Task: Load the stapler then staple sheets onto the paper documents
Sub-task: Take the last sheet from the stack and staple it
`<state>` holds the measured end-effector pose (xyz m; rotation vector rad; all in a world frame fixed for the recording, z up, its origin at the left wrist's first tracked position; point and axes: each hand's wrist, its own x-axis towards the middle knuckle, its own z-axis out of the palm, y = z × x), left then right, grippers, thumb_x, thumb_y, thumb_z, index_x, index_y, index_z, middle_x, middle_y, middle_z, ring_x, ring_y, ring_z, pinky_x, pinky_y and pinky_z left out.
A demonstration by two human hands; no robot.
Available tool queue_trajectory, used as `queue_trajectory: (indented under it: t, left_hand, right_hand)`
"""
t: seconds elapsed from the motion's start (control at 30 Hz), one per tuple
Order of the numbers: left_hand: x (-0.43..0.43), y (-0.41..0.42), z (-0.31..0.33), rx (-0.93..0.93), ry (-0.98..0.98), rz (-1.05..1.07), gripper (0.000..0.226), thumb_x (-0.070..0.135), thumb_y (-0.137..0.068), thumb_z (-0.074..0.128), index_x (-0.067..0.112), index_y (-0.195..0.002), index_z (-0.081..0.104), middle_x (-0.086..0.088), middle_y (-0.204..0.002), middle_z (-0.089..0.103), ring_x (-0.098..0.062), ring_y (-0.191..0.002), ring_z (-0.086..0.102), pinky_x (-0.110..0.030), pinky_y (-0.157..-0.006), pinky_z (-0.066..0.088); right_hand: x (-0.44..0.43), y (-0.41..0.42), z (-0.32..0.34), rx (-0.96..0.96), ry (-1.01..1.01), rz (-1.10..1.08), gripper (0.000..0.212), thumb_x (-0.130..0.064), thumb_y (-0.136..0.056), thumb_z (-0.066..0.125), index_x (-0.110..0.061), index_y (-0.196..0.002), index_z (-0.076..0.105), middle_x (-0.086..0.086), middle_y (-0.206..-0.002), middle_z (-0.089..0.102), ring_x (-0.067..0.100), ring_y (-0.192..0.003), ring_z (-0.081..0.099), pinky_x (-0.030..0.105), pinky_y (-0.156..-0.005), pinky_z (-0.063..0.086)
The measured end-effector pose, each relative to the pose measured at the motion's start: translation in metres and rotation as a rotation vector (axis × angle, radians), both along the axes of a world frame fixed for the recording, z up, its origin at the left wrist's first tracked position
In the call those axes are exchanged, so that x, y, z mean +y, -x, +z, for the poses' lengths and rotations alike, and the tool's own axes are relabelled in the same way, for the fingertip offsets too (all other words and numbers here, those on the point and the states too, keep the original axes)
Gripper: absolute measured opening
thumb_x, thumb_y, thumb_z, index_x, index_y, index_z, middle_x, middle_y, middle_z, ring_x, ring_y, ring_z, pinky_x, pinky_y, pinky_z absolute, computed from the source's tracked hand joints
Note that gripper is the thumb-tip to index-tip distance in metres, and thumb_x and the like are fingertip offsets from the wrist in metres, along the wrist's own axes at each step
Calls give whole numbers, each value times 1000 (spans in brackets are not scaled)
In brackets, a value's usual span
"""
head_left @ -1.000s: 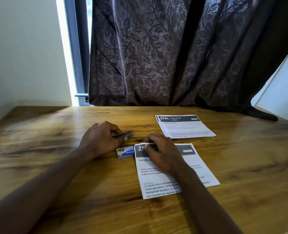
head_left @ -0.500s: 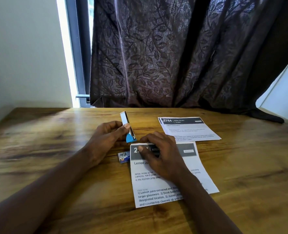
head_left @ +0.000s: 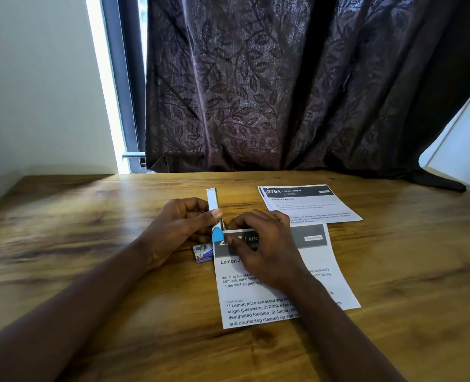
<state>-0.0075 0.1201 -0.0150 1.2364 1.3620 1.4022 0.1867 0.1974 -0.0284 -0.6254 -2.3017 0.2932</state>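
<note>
My left hand (head_left: 185, 224) grips a small stapler (head_left: 214, 208), blue and white, tipped nearly upright with its blue end down at the top left corner of the near paper document (head_left: 277, 274). That document lies on the wooden table (head_left: 90, 244). My right hand (head_left: 264, 244) rests flat on its dark header, fingers pinching at the corner beside the stapler. A small box of staples (head_left: 203, 252) lies just left of the sheet, partly under my left hand. A second paper document (head_left: 308, 204) lies farther back on the right.
A dark leaf-patterned curtain (head_left: 283, 86) hangs behind the table's far edge, with its hem spilling onto the right corner. A bright window strip (head_left: 109, 92) and a pale wall stand at the left.
My left hand has lifted the stapler from nearly flat to almost upright at the sheet's corner. The near document has shifted a little toward me. My right hand stays on its header.
</note>
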Motion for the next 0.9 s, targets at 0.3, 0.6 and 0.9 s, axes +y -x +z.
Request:
queue_trajectory:
  t: [0.3, 0.6, 0.9]
  left_hand:
    - [1, -3, 1, 104, 19, 19, 23, 25, -90, 70, 5, -100, 68, -15, -89, 78, -18, -70, 69, -26, -59, 56]
    - [-2, -8, 3, 118, -20, -4, 24, 20, -94, 64, 1, -109, 65, -16, -93, 77, -26, -83, 76, -28, -65, 61]
    - [2, -2, -3, -24, -85, 102, 39, 38, -87, 68, 1, -99, 69, -13, -83, 72, -17, -69, 61, -23, -58, 49]
  right_hand:
    - [3, 2, 0, 14, 20, 0, 20, -27, -92, 63, -27, -111, 65, -16, -105, 68, 6, -102, 59, 41, -105, 34]
    - [0, 2, 1, 36, 36, 7, 25, -28, -92, 66, -29, -116, 62, -19, -103, 65, 3, -101, 56, 41, -106, 34]
    - [2, 3, -2, 55, 22, 17, 10, -24, -91, 64, -24, -100, 68, -15, -99, 67, 8, -100, 58, 41, -99, 38]
